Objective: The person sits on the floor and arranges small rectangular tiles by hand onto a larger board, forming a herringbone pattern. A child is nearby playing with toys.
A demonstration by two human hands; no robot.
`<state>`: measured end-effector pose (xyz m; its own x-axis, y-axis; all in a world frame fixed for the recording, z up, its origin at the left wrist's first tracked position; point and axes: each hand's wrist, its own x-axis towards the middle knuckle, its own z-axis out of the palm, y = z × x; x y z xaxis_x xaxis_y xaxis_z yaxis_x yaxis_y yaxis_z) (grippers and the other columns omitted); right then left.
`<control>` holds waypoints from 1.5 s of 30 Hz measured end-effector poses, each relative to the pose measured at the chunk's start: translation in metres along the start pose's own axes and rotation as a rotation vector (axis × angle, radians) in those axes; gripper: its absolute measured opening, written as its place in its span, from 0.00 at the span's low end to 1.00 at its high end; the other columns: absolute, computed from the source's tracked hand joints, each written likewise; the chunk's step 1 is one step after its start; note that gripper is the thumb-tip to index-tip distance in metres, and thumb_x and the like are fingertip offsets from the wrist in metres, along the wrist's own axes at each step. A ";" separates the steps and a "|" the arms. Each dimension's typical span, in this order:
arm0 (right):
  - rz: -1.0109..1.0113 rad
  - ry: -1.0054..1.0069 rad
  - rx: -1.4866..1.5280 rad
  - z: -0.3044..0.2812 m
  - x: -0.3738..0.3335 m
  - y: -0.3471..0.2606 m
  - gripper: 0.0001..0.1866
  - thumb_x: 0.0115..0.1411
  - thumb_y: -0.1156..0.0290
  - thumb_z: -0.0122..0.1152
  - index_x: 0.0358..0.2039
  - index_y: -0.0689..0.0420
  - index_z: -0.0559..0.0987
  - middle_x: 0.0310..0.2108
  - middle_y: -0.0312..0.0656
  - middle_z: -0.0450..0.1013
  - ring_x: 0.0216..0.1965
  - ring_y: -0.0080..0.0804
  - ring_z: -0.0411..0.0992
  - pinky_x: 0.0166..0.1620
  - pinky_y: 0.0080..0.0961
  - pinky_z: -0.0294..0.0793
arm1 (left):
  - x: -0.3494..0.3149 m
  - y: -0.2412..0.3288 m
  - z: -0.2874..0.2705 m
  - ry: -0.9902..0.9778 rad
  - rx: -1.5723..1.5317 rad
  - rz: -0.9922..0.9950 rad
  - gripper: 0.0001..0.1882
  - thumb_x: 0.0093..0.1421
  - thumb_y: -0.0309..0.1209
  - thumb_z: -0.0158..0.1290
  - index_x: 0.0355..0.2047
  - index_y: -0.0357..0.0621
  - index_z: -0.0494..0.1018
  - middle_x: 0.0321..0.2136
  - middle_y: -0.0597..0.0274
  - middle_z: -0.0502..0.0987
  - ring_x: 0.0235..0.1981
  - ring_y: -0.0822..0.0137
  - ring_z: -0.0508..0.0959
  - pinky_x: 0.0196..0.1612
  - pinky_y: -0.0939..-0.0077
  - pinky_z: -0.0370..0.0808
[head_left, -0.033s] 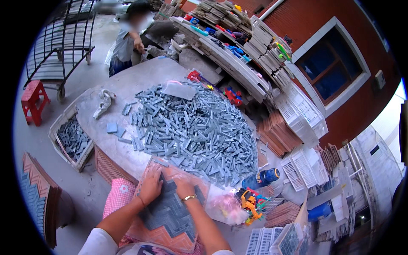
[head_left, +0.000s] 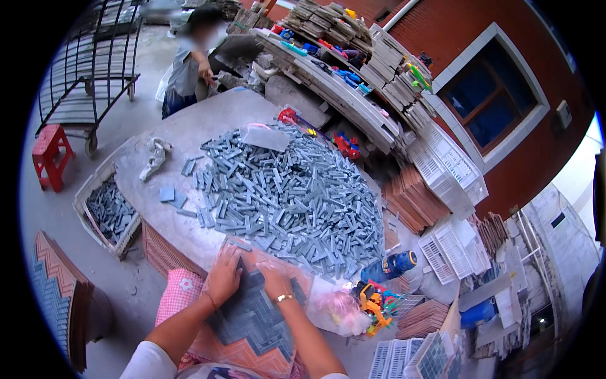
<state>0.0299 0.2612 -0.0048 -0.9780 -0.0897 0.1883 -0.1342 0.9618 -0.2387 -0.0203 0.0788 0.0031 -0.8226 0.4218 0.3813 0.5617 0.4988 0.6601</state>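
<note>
A herringbone panel in grey-blue and terracotta is being positioned in front of the body, against the near edge of the table. Pink checked cloth is being exposed along its left side. The upper left of the panel is being covered by the left hand; its fingers are being kept extended and close together, with the thumb set apart. The upper right is being covered by the right hand, its fingers being bent inward; whether a strip is being pinched cannot be told.

The pale tabletop is being largely occupied by a heap of grey strips, on which a translucent sheet is being carried. A crumpled white cloth is being kept near the left edge, and a blue bottle and plastic toys at the right.

More strips are being contained in a white crate left of the table. Beyond it, a red stool and a barred trolley are being accommodated on the floor. The right background is being bounded by a red wall with a white-framed window.
</note>
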 end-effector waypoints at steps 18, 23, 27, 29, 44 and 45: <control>0.204 0.421 0.368 0.015 -0.063 -0.044 0.13 0.51 0.74 0.55 0.39 0.59 0.74 0.45 0.49 0.70 0.48 0.48 0.67 0.52 0.40 0.64 | 0.036 -0.068 -0.035 -0.236 -0.218 -0.165 0.08 0.50 0.29 0.54 0.26 0.35 0.76 0.18 0.55 0.75 0.21 0.63 0.75 0.28 0.70 0.71; 0.246 0.449 0.368 0.014 -0.064 -0.046 0.11 0.50 0.76 0.57 0.36 0.58 0.76 0.44 0.48 0.71 0.47 0.47 0.68 0.51 0.37 0.66 | 0.017 -0.044 -0.051 -0.305 -0.401 -0.494 0.06 0.53 0.24 0.52 0.27 0.33 0.75 0.15 0.58 0.74 0.15 0.72 0.73 0.20 0.77 0.69; 0.225 0.430 0.417 0.015 -0.064 -0.050 0.11 0.51 0.74 0.55 0.37 0.58 0.75 0.45 0.46 0.70 0.48 0.47 0.67 0.52 0.38 0.64 | 0.007 -0.052 -0.043 -0.250 -0.201 -0.286 0.05 0.49 0.23 0.54 0.26 0.34 0.75 0.16 0.54 0.72 0.16 0.62 0.74 0.23 0.71 0.70; 0.227 0.432 0.439 0.016 -0.064 -0.049 0.10 0.51 0.74 0.55 0.36 0.58 0.75 0.45 0.46 0.70 0.48 0.46 0.67 0.52 0.38 0.64 | 0.009 -0.054 -0.035 -0.169 -0.150 -0.143 0.05 0.47 0.23 0.55 0.26 0.35 0.75 0.18 0.52 0.73 0.19 0.57 0.74 0.26 0.68 0.70; 0.226 0.500 0.393 0.019 -0.066 -0.048 0.08 0.51 0.75 0.56 0.34 0.58 0.75 0.42 0.47 0.72 0.46 0.46 0.69 0.50 0.37 0.66 | 0.023 -0.045 -0.030 -0.198 0.073 0.024 0.03 0.48 0.26 0.52 0.22 0.39 0.73 0.23 0.50 0.72 0.27 0.49 0.74 0.32 0.60 0.71; 0.230 0.489 0.391 0.019 -0.066 -0.047 0.08 0.51 0.75 0.55 0.34 0.58 0.75 0.43 0.47 0.72 0.46 0.46 0.68 0.51 0.37 0.65 | 0.031 -0.038 -0.030 -0.232 0.124 0.027 0.03 0.48 0.26 0.52 0.21 0.39 0.72 0.23 0.50 0.72 0.27 0.49 0.74 0.32 0.59 0.71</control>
<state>0.0976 0.2169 -0.0241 -0.8160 0.3226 0.4797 -0.0688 0.7697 -0.6347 -0.0696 0.0497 0.0091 -0.7727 0.5917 0.2297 0.6017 0.5677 0.5618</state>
